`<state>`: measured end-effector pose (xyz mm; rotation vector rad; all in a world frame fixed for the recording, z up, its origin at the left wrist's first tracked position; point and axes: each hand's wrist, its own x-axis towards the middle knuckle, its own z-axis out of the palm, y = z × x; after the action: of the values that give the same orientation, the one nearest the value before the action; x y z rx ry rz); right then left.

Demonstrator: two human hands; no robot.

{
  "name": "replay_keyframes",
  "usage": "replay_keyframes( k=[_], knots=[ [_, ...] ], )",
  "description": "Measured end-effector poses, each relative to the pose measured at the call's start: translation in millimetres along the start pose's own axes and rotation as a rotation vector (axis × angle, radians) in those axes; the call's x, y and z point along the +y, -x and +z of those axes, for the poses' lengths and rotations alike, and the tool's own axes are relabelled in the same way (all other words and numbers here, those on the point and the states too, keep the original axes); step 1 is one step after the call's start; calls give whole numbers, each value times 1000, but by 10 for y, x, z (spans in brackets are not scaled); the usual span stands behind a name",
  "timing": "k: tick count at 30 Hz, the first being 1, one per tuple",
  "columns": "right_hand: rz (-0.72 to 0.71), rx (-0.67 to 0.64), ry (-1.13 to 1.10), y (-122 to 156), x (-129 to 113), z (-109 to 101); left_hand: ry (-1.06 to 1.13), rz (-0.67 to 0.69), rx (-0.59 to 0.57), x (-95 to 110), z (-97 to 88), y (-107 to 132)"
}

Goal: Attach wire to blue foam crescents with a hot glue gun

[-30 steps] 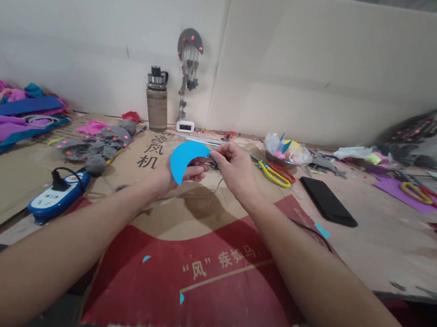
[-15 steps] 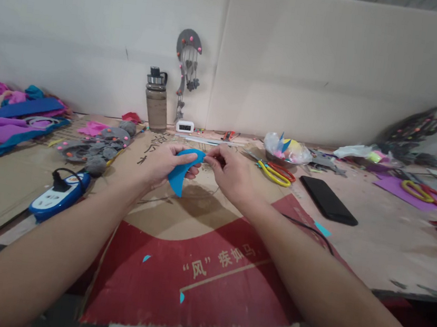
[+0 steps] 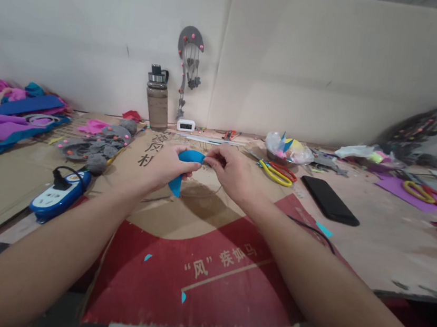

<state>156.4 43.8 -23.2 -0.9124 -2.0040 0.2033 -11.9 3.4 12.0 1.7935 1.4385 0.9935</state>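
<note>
A blue crescent-shaped foam piece (image 3: 187, 160) is held above the flattened cardboard box (image 3: 198, 267), turned mostly edge-on to me. My left hand (image 3: 166, 165) is closed round its middle, covering much of it. My right hand (image 3: 231, 170) pinches at the piece's right tip with thumb and fingers pressed together. What the right fingers hold there is too small to make out. A thin clear thread seems to loop down below the hands.
Yellow and red scissors (image 3: 277, 172) and a black phone (image 3: 329, 200) lie to the right. A blue and white power strip (image 3: 59, 196) sits left, near grey felt pieces (image 3: 93, 145). A water bottle (image 3: 157, 98), small clock (image 3: 185, 125) and bag of scraps (image 3: 288, 150) stand at the back.
The blue crescent has turned from facing me flat to nearly edge-on. My left hand has rolled over and closed round it. My right hand stays pinched at its tip.
</note>
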Motion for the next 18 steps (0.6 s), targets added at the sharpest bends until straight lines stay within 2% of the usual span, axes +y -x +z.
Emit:
replay_keyframes(
  k=[6,14,18],
  knots=[
    [9,17,-25,11,-44,4,-9,89,107,-107,34,-34],
    [-15,27,-31,15,-93,-15,-41,73,263,-61,5,-16],
    [26,-10,-123,18,-88,5,-1,54,261,-57,2,-7]
  ],
)
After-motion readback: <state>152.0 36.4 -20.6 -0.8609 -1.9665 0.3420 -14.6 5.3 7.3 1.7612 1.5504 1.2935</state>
